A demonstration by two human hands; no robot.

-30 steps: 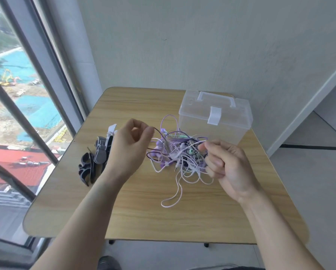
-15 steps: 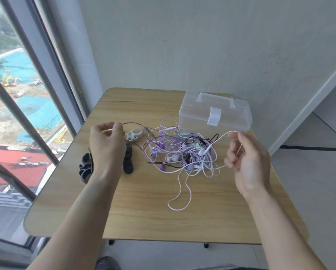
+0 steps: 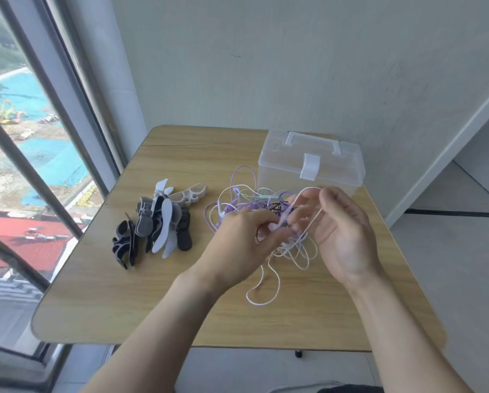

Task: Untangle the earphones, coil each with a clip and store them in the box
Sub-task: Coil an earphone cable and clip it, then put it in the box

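Note:
A tangle of purple, white, green and black earphones [image 3: 239, 201] lies in the middle of the wooden table [image 3: 181, 307], one white cable looping toward me. My left hand [image 3: 243, 245] pinches cables in the middle of the tangle. My right hand [image 3: 342, 231] is just right of it, palm toward me, with a white cable looped over its thumb and fingers. A pile of black, grey and white cable clips [image 3: 155, 225] sits left of the tangle. The translucent plastic box [image 3: 311, 165] stands behind the earphones, lid down and latch closed.
The table stands in a corner: a large window with dark frames [image 3: 53, 137] on the left, a grey wall behind. Bare floor [image 3: 450, 265] lies to the right of the table. The near table edge runs below my forearms.
Both hands had pulled apart with cables stretched between them; now they have come back together over the tangle. The clip pile, earlier partly behind my left hand, shows in full.

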